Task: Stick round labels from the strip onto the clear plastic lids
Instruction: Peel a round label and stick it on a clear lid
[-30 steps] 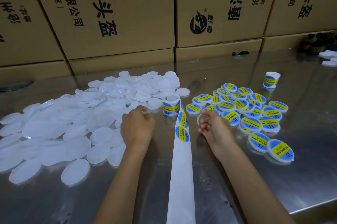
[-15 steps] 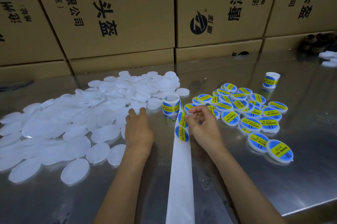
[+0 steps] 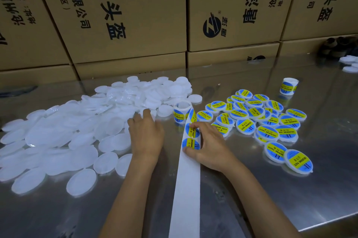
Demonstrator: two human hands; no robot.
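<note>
A white backing strip (image 3: 187,189) runs from the label roll (image 3: 181,112) toward me down the middle of the steel table. Round blue-and-yellow labels (image 3: 190,143) sit on its far end. My right hand (image 3: 210,145) rests on the strip, with thumb and fingers pinching the edge of a label. A heap of clear plastic lids (image 3: 77,133) covers the table's left side. My left hand (image 3: 145,135) lies palm down at the heap's right edge, fingers spread over a lid. Labelled lids (image 3: 265,119) lie piled to the right.
Stacked cardboard boxes (image 3: 135,14) form a wall behind the table. A second label roll (image 3: 288,86) stands at the back right. A few more lids (image 3: 350,63) lie at the far right. The table's front edge (image 3: 329,222) shows at lower right.
My right hand has moved left from the labelled pile onto the strip and pinched a label. My left hand opened from a fist and reached forward onto the lids.
</note>
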